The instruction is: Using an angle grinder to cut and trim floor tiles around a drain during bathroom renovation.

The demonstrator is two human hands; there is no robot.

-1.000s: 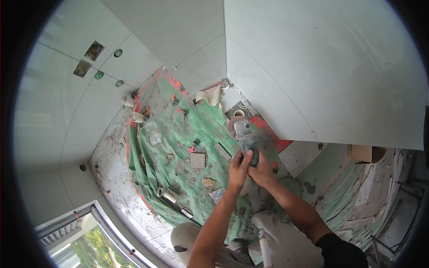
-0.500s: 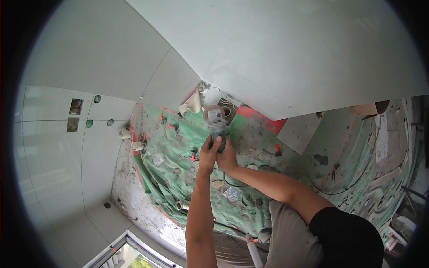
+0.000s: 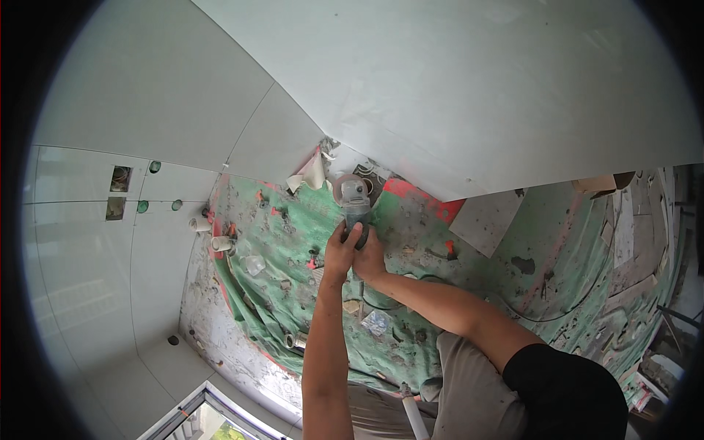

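An angle grinder [image 3: 356, 213] is held out in front of me, its round disc toward the wall corner. My left hand [image 3: 339, 253] is closed around the left side of its dusty body, thumb along the top. My right hand [image 3: 369, 257] grips the same body from the right, close against the left. The cord [image 3: 361, 293] hangs down from the rear. Just beyond the disc, a pipe opening shows partly behind the grinder. A torn pale sheet [image 3: 311, 172] lies near the corner. Whether the disc turns I cannot tell.
A dirty green sheet [image 3: 293, 242] with debris covers the floor. Large pale panels [image 3: 513, 95] form the walls; the left wall has cut holes [image 3: 121, 178]. White pipe stubs [image 3: 221, 243] stand at left. A grey board [image 3: 488, 220] lies at right. A white tube [image 3: 414, 418] is near my legs.
The surroundings have shifted slightly left in the picture. Both hands keep their hold on the grinder, which stays almost in the same place in view.
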